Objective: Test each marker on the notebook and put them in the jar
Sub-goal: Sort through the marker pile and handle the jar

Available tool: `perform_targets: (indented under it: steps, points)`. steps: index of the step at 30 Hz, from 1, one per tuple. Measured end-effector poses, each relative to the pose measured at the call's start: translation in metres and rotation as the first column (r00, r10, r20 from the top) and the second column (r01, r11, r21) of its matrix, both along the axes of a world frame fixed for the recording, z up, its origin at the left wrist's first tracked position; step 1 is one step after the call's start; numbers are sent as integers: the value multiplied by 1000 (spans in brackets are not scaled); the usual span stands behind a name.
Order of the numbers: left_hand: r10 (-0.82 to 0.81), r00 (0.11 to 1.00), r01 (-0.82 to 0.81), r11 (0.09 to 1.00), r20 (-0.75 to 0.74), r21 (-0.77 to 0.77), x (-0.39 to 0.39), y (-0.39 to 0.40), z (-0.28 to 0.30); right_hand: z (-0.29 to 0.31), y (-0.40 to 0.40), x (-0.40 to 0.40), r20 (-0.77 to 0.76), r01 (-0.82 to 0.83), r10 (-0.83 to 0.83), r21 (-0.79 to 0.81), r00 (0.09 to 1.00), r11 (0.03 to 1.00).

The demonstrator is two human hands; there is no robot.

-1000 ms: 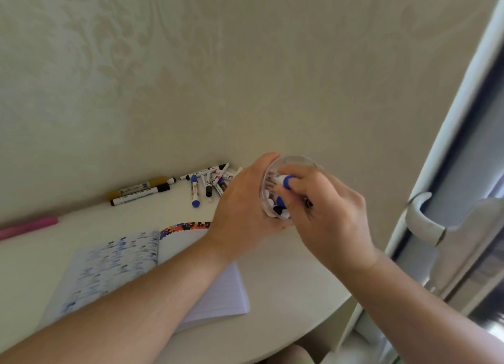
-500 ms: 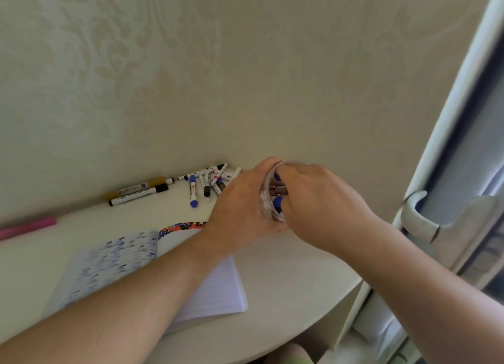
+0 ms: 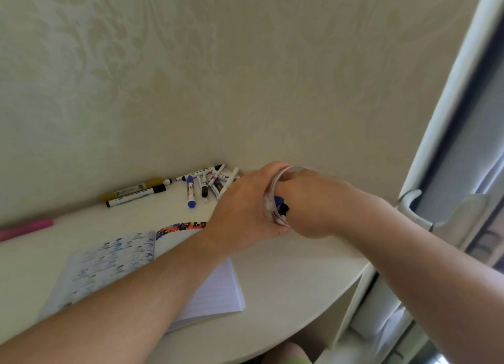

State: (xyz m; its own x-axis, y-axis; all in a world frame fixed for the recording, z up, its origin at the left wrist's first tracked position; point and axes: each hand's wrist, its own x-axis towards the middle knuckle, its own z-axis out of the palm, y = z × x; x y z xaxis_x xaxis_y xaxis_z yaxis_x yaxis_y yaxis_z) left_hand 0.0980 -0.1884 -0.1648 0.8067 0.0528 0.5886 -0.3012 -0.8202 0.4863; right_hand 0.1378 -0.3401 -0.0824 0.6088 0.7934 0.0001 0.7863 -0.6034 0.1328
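Markers point(image 3: 207, 185) not yet tested are seen in a loose pile on the desk point(image 3: 286, 276) against the wall, just to the left of the left hand point(image 3: 245, 208). The jar point(image 3: 274, 200), a clear one, is gripped by the left hand and is tilted so that its mouth faces right, toward the right hand point(image 3: 316, 202). The right hand's fingers are pushed into that mouth and are hidden, so whether they are curled round a marker cannot be told; blue and dark caps are seen just inside the rim. The pile's long axes run mostly away from the viewer, caps toward the near edge. The pile is judged nearer to the left hand, which is occupied; the right hand would have to be drawn out and carried leftward across the jar. The notebook point(image 3: 207, 295) lies open under the left forearm, near the pile.
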Motion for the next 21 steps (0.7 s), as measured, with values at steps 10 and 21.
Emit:
perform_targets:
  steps: [10, 21]
  points:
    - [-38, 999, 38, 999, -3, -25, 0, 12, 4, -7, -14, -4, -29, -80, 93, 300, 995, 951]
    - [-69, 997, 68, 998, -47, -13, 0, 11, 4, -6, -11, -9, -114, -8, 40, 267, 993, 964]
